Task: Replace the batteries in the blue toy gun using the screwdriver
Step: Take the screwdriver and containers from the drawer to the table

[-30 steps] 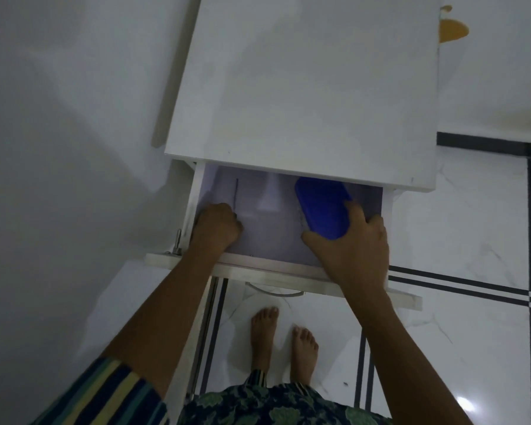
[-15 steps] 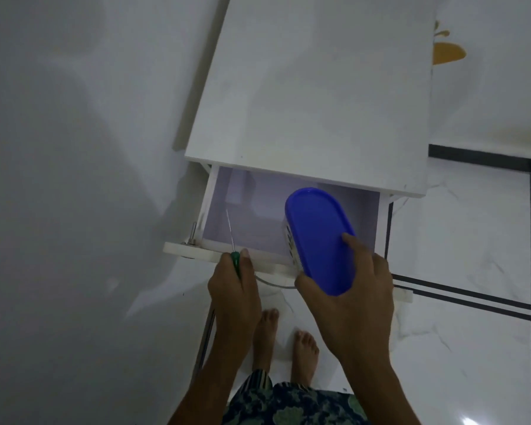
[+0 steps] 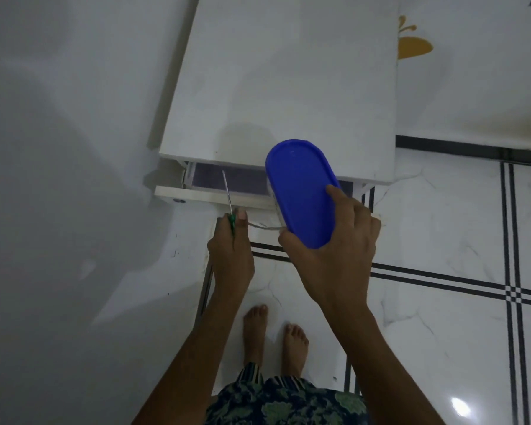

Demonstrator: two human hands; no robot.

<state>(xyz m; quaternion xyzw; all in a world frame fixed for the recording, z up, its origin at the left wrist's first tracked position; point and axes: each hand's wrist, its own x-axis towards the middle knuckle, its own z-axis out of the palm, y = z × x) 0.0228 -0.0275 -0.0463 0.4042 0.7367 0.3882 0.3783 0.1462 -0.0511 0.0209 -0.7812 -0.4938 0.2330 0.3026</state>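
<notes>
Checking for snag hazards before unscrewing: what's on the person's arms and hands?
Nothing visible: the left hand and right hand are bare, with no gloves, rings or watch, and both forearms show no sleeves.

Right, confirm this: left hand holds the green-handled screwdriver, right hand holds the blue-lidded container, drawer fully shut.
Wrong on the drawer: the head view shows it partly open. The left hand does hold the green-handled screwdriver, the right hand the blue-lidded container.
</notes>
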